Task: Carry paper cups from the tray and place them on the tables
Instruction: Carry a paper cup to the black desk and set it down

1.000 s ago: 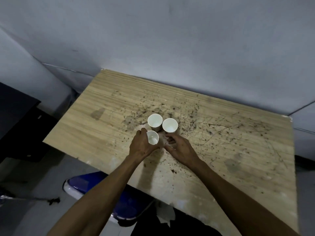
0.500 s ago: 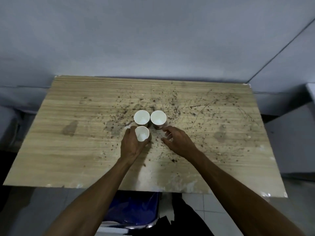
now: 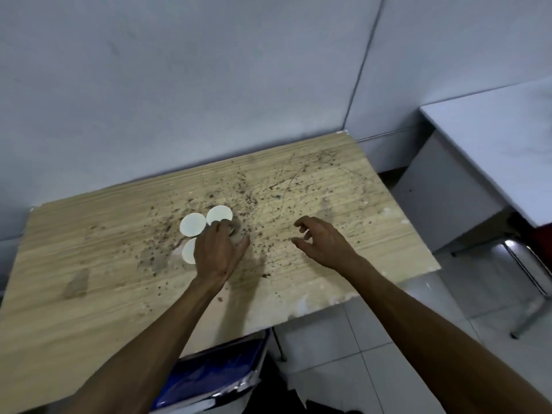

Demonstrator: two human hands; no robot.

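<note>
Three cups (image 3: 193, 224) beside left fingers (image 3: 215, 227)

Both arms are bare the whole way, no sleeves showing anywhere from the bottom edge of the view up to the wrists. No watch, no bands, no gloves, nothing on either wrist. The left hand (image 3: 219, 255) is bare too, no rings that I can see on the back of it or on the thumb. Same for the right hand (image 3: 324, 245), fingers (image 3: 300, 223) plain, no jewellery or tape. Forearms are lean and long, with tendons showing a bit on the back of the left hand. Fingernails are too blurry to say anything about.
</note>
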